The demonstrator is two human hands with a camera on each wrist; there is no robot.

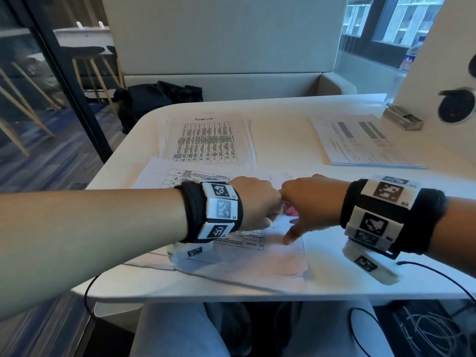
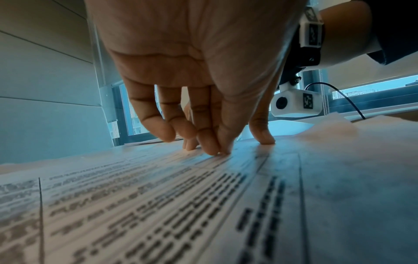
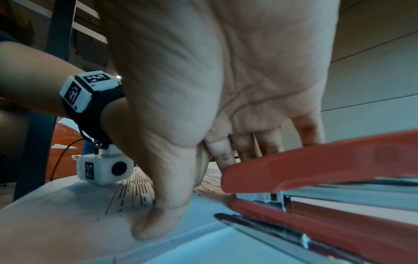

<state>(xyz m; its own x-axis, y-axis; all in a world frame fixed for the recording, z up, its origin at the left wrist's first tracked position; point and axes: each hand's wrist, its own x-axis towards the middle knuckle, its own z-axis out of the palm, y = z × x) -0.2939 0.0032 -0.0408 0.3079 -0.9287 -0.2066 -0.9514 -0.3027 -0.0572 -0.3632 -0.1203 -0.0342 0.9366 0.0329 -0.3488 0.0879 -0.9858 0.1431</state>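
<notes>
A printed sheet (image 1: pixel 278 256) lies on the white table (image 1: pixel 347 282) in front of me. My left hand (image 1: pixel 273 215) stands knuckles up over it. In the left wrist view its thumb and fingertips (image 2: pixel 214 148) bunch together, tips down on the sheet (image 2: pixel 226 205). A red stapler (image 1: pixel 292 210) lies between the two hands, mostly hidden in the head view. My right hand (image 1: pixel 309 202) arches over the stapler (image 3: pixel 316 169). Its thumb (image 3: pixel 153 226) presses the sheet (image 3: pixel 68 223), and its fingers reach past the stapler's nose. I cannot tell whether they touch it.
Two stacks of printed paper lie farther back, one in the middle (image 1: pixel 211 140) and one at the right (image 1: pixel 360 140). A small clear box (image 1: pixel 403 118) sits by the right wall. A black bag (image 1: pixel 154 99) lies on the bench beyond. Wrist-camera cables (image 1: pixel 438 274) trail over the table's front edge.
</notes>
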